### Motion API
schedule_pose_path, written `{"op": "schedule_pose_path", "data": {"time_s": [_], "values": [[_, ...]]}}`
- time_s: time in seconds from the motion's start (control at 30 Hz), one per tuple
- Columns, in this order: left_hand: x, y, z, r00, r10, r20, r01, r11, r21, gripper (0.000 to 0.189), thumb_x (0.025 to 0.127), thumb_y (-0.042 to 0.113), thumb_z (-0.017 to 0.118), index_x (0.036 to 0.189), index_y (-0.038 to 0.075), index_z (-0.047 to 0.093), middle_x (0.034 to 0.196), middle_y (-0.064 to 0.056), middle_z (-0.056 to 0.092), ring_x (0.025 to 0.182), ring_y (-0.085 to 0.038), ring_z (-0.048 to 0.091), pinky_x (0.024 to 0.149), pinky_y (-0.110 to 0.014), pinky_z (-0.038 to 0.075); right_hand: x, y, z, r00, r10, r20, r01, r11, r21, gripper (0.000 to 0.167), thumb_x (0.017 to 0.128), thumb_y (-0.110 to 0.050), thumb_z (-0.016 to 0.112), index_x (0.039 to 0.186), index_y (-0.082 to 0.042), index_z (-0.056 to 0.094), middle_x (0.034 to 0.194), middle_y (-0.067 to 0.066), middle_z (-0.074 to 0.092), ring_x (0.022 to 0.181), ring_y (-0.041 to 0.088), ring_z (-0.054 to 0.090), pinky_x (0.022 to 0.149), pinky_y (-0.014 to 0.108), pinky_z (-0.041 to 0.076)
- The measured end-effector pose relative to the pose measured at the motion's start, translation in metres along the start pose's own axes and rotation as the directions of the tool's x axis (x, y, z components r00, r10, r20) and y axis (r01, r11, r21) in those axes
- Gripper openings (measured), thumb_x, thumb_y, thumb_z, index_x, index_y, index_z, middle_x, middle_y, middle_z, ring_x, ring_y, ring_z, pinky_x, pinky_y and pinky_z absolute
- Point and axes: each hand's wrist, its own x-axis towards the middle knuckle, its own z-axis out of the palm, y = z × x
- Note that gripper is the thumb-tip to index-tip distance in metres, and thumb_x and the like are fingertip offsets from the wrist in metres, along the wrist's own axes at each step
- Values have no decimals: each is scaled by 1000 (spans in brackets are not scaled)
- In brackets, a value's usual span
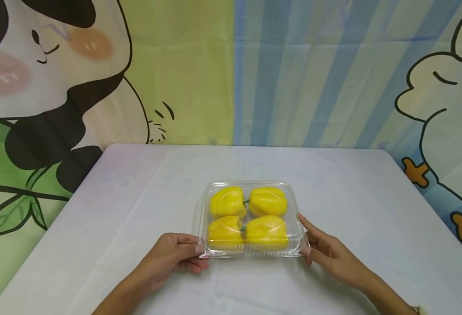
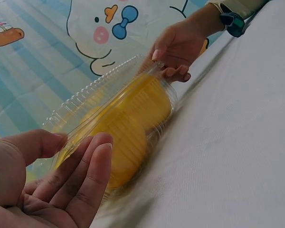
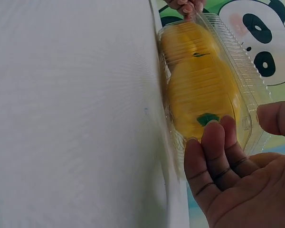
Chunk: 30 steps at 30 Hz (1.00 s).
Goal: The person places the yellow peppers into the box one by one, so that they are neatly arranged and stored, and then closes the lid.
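A clear plastic clamshell box point(image 1: 250, 183) with its lid down holds several yellow bell peppers point(image 1: 268, 201) with green stems, in two rows. My left hand point(image 1: 173, 253) pinches the box's near left corner, thumb on top of the rim and fingers below. At the near right corner, my right hand point(image 1: 329, 253) grips the rim between thumb and fingers. In the left wrist view the peppers point(image 2: 126, 147) show through the ribbed side wall. The right wrist view shows a green stem point(image 3: 208, 118) close to the right fingertips.
A white cloth covers the table point(image 1: 136, 218) under the box. Behind it hangs a printed curtain point(image 1: 191, 65) with a panda and a white cartoon animal. A dark band point(image 2: 232, 23) sits on the right wrist.
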Motion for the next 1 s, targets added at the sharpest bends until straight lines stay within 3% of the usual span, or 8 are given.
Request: {"op": "schedule_pose_path", "data": {"time_s": [0.33, 1.0], "values": [[0, 0, 0, 1000, -9, -2, 9, 1000, -10, 45, 89, 7, 67, 120, -22, 50, 97, -26, 69, 81, -28, 71, 74, -38, 58, 1, -1, 5, 996, 62, 57, -66, 996, 58, 70, 102, 4, 40, 158, -15, 1, 86, 21, 56, 70, 26, 56, 70, 33, 53], [-1, 0, 7, 997, 13, -71, -14, 1000, -9, 47, 87, 1, 66, 121, -22, 45, 90, -24, 70, 77, -29, 72, 71, -39, 58, 4, -2, 6, 991, 132, -14, -129, 984, 120, 71, 99, 1, 49, 157, -9, 9, 73, 17, 56, 60, 22, 55, 58, 34, 54]]}}
